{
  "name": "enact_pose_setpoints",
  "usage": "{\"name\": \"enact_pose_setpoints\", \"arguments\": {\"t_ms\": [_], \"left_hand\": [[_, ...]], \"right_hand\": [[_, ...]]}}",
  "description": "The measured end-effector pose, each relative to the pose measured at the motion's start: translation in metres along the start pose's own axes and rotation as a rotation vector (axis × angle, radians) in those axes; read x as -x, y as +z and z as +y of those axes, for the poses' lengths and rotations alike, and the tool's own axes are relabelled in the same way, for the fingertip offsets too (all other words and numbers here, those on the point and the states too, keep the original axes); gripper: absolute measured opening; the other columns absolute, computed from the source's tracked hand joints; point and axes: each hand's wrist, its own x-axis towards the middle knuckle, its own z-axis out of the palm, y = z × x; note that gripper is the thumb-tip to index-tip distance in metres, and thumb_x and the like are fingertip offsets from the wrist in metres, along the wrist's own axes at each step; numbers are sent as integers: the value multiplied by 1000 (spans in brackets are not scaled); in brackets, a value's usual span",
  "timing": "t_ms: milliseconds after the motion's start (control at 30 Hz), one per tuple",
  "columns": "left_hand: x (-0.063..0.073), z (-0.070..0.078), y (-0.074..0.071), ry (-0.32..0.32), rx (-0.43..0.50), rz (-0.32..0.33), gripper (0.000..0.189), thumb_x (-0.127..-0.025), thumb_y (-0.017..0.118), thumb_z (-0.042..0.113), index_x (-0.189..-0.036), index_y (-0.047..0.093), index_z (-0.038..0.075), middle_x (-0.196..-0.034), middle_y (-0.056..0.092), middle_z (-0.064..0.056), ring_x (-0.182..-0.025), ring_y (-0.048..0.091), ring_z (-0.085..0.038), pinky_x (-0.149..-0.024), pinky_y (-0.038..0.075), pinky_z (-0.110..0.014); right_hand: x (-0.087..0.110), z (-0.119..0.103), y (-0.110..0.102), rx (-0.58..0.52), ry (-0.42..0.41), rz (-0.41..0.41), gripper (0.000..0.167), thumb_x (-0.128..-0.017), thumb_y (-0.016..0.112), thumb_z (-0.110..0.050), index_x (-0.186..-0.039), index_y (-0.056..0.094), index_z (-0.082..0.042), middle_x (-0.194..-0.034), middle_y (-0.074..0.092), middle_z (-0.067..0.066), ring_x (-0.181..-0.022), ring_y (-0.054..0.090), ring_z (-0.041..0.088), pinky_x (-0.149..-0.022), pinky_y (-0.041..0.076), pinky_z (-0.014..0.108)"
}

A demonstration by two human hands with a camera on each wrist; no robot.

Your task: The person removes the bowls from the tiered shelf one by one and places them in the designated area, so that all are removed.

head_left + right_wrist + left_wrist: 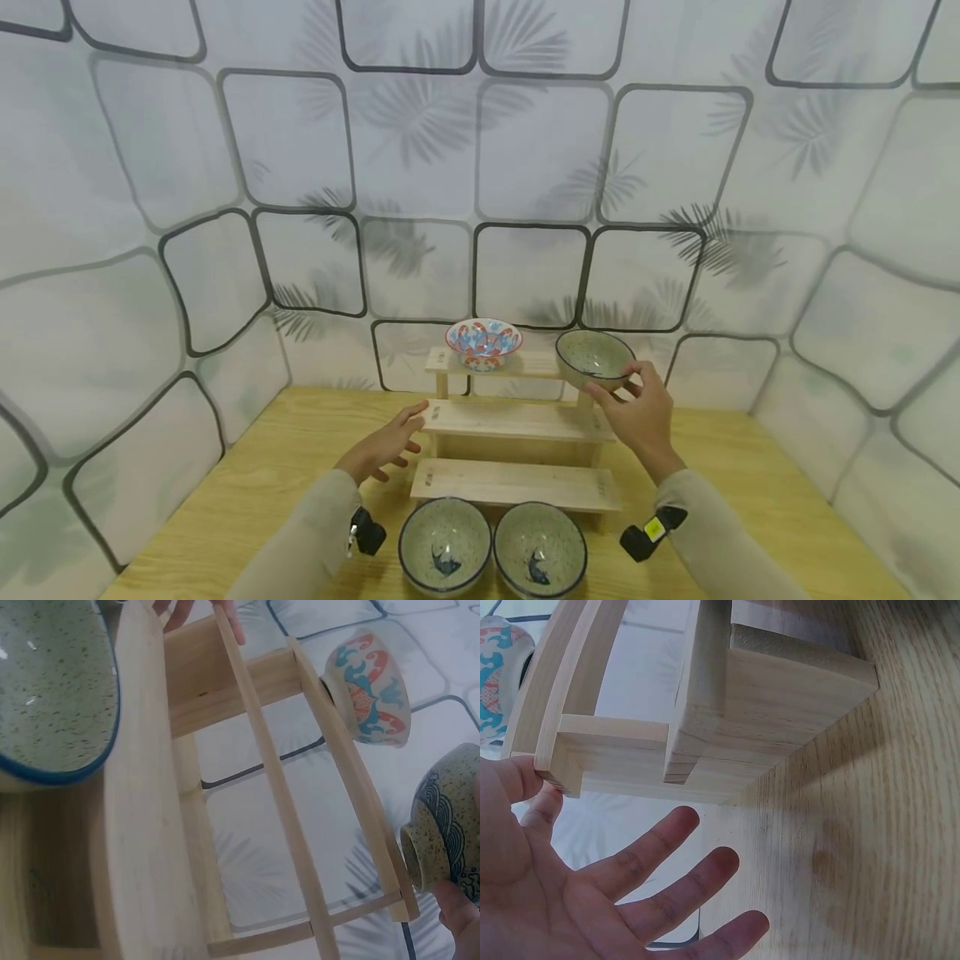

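Nearest in my head view, a fish bowl (446, 537) and its twin (540, 542) sit upright, side by side on the surface (300, 467), just before the stand (513, 483), within reach of both hands. Beyond, I read the left hand (384, 443) as pinching the middle tier's (517, 420) end between thumb and one finger, the others spread, perhaps to steady it. The right hand (643, 415) pinches the held bowl (592, 360) at the top tier's (536, 364) right end, thumb low, likely keeping the rim free; I can't tell whether its foot touches down. Well left, the red-rimmed bowl (483, 340) rests unheld, before the backdrop (420, 142).
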Motion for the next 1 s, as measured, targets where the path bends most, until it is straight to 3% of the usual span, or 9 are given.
{"name": "enact_pose_setpoints", "arguments": {"t_ms": [267,467,667,1000], "left_hand": [[1,1,1,3,-6,-1,59,-101,35,57,-155,20,38,-129,55,-19,-110,54,-49,-77,40,-69],[2,2,-1,-4,-4,-5,59,-101,34,58,-155,20,38,-128,54,-19,-111,53,-50,-78,40,-70],[4,2,-1,-6,-3,-3,58,-101,34,57,-154,20,38,-128,55,-19,-112,53,-49,-78,40,-70],[3,2,0,-3,4,-4,59,-100,35,58,-154,21,39,-129,55,-17,-111,54,-47,-78,40,-69]], "right_hand": [[20,8,-13,-60,-93,-28,47,-72,85,-1,-97,46,9,-107,51,25,-96,62,51,-66,50,15],[37,13,-25,-104,-126,-70,47,-71,84,6,-97,45,10,-104,49,23,-96,60,54,-67,51,15],[55,14,-38,-117,-104,-132,45,-70,83,8,-96,46,11,-117,48,27,-100,58,53,-69,52,20],[94,21,-60,-14,-41,-131,47,-64,88,6,-92,49,6,-119,52,19,-100,58,52,-66,55,26]]}}
